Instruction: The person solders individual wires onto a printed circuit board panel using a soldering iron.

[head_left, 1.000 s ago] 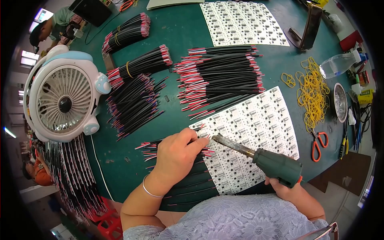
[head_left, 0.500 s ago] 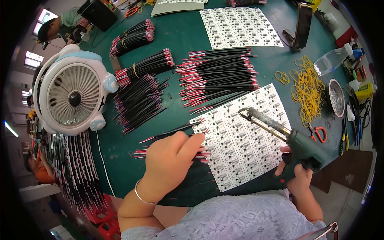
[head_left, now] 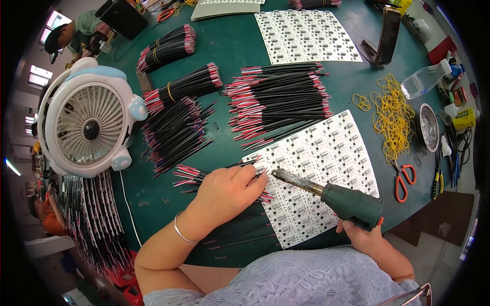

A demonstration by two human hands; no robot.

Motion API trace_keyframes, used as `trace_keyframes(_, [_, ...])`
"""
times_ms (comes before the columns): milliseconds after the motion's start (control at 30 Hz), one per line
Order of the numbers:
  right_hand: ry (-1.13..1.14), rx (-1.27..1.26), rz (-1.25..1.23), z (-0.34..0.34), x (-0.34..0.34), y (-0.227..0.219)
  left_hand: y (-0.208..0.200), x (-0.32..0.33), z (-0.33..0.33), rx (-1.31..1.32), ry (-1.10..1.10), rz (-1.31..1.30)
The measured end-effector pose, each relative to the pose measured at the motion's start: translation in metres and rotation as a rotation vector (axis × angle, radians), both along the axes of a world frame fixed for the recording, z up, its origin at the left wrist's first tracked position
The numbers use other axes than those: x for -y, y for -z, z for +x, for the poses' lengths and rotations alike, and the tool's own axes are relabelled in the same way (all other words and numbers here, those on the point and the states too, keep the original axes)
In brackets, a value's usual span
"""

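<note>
While the left hand (head_left: 227,188) pinches wires (head_left: 190,174) at the white board (head_left: 329,166), the right hand (head_left: 361,234) grips a soldering gun (head_left: 352,205); keeping both steady likely matters most.

The dark green soldering gun (head_left: 352,205), held in the right hand (head_left: 360,234), pointed up and left, its stained metal tip over the left part of 1 white circuit-board sheet (head_left: 326,168). That sheet, dotted with rows of dark components, lay flat and slanted on the bench (head_left: 168,201). Black wires (head_left: 188,176) with red and white ends fanned out from under the left hand (head_left: 227,191), beside the sheet's left edge.
</note>
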State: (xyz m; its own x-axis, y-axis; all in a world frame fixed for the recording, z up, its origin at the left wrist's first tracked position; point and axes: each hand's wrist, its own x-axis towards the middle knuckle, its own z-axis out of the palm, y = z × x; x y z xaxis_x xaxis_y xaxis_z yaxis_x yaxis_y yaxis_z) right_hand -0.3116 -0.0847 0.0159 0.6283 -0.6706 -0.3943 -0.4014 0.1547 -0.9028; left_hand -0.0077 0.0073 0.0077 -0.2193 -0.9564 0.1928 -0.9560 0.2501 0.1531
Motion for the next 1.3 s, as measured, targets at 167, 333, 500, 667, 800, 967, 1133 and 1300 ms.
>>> trace_keyframes(167, [0.088,0.022,0.031,0.003,-0.006,0.004,-0.002,0.003,-0.001,0.018,0.03,0.022])
trace_keyframes(333, [-0.017,-0.036,-0.036,0.005,-0.003,0.0,-0.008,0.005,-0.006,0.02,-0.027,0.108])
trace_keyframes(500, [-0.018,-0.041,-0.035,0.006,-0.002,0.001,-0.009,0.007,-0.004,0.017,-0.031,0.153])
trace_keyframes(667, [0.061,0.176,0.079,-0.002,0.001,-0.004,-0.014,0.005,-0.004,0.012,-0.032,0.175])
trace_keyframes(800, [0.39,0.395,-0.002,-0.033,-0.002,-0.001,-0.016,0.017,-0.01,-0.037,0.006,0.233])
trace_keyframes(967, [0.647,0.563,-0.383,-0.052,0.031,-0.011,-0.02,0.002,-0.013,-0.093,-0.067,0.174])
trace_keyframes(1133, [0.932,0.329,-0.845,-0.118,0.039,-0.03,-0.033,-0.001,-0.02,-0.094,-0.102,0.121])
trace_keyframes(1300, [1.071,-0.009,-0.725,-0.149,0.088,-0.021,-0.032,-0.024,-0.004,-0.437,-0.276,-0.249])
